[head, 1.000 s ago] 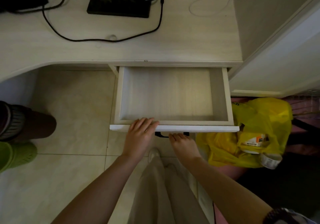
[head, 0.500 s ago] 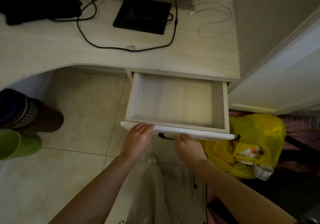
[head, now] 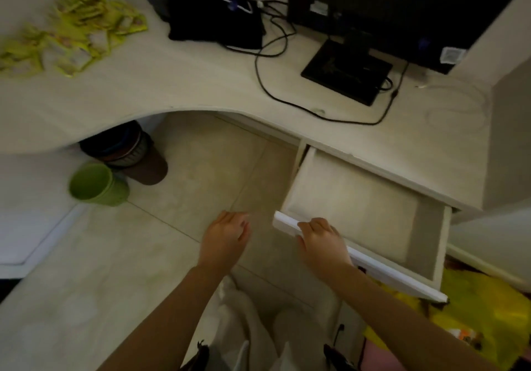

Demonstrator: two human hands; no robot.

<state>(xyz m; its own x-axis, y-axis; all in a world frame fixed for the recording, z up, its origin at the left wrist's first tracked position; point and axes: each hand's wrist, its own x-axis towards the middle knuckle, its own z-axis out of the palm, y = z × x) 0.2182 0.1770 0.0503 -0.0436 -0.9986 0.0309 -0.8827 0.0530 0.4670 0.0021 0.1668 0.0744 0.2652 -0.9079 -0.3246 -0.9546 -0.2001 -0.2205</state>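
Right hand (head: 321,244) grips drawer (head: 359,206) front rim at left corner; left hand (head: 225,235) relaxed, empty, just beside.

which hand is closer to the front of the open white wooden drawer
Right. The right hand grips the open white wooden drawer at its front edge, fingers curled over the top. The left hand hangs to its left over the pale tiled floor, touching nothing.

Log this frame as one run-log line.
drawer: open, nothing visible inside | right hand: grips front edge | left hand: apart from drawer, loosely curled, holding nothing
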